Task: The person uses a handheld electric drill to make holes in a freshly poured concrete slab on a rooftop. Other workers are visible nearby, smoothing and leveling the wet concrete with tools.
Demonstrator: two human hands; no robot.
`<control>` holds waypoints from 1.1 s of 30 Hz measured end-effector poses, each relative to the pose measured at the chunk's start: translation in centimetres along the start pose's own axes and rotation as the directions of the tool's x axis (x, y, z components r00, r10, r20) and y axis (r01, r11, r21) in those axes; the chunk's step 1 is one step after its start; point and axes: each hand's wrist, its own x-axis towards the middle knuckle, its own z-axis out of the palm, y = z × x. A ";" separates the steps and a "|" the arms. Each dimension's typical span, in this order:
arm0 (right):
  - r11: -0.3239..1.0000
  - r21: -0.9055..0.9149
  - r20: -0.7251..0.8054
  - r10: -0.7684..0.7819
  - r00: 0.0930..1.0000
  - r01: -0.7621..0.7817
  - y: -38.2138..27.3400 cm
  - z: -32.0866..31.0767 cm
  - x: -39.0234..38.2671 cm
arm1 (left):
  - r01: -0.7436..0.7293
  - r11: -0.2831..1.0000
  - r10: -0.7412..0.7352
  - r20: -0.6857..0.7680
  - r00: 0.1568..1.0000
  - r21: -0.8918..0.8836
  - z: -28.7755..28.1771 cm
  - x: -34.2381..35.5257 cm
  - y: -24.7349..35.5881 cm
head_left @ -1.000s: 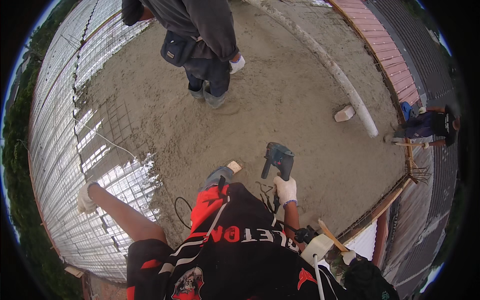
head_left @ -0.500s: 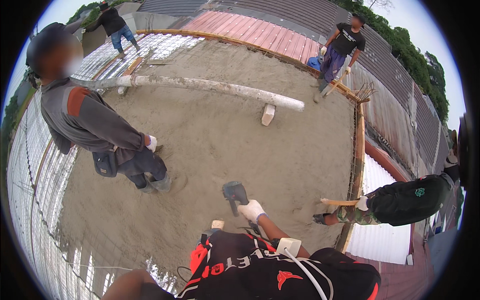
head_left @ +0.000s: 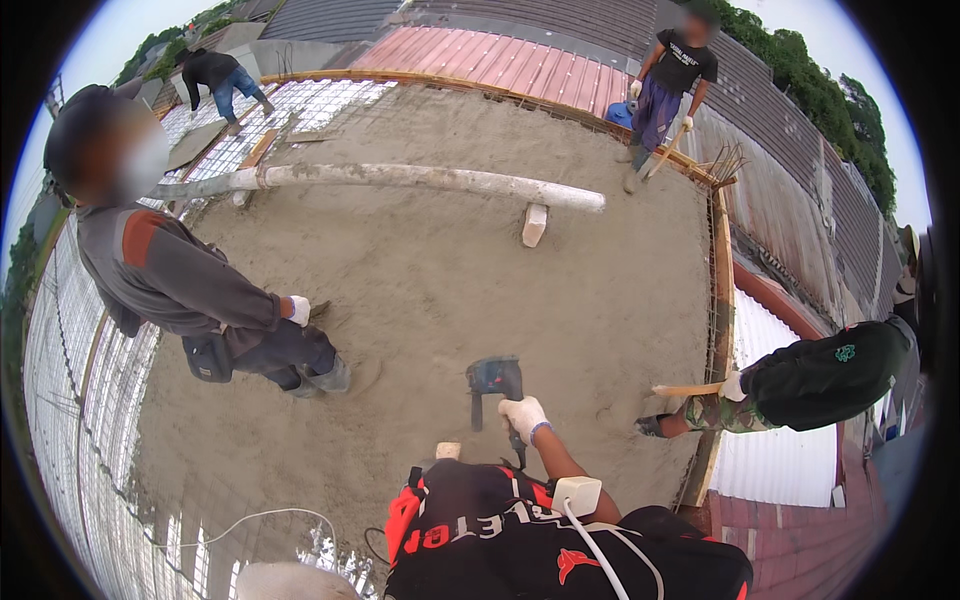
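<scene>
My right hand (head_left: 523,417), in a white glove, grips the handle of a blue-and-black power drill (head_left: 496,378) above the wet grey concrete (head_left: 420,290). A black part of the tool points down at the concrete, and the tool's outline is slightly blurred. At the lower left edge a pale gloved shape (head_left: 295,582), apparently my left hand, is only partly in view; its fingers are hidden. A white socket block (head_left: 577,497) with a white cable lies against my black-and-red shirt.
A long pale pipe (head_left: 430,178) rests on blocks (head_left: 535,226) across the concrete. Co-workers stand at left (head_left: 190,265), right (head_left: 830,375), far right (head_left: 680,75) and far left (head_left: 215,80). Wooden formwork (head_left: 722,290) edges the slab; a loose white cable (head_left: 255,515) lies at lower left.
My right hand and the drill have shifted right, and the drill has turned. The pale gloved shape has come in at lower left. The far-left worker has bent down beside a flat board.
</scene>
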 end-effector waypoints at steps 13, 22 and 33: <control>0.998 0.043 0.041 -0.043 0.998 0.041 3.8 1.1 -0.4 | 0.853 0.511 -0.758 -0.524 0.388 -0.107 -3.7 0.1 -28.5; 0.998 -0.023 0.095 0.067 0.993 -0.065 1.6 2.9 -2.7 | 0.916 0.362 -0.822 -0.523 0.226 -0.172 -2.1 -0.1 -47.2; 0.998 -0.058 0.061 0.026 0.998 -0.022 1.0 1.6 -1.9 | 0.821 0.502 -0.854 -0.304 0.422 -0.271 0.1 3.0 -50.0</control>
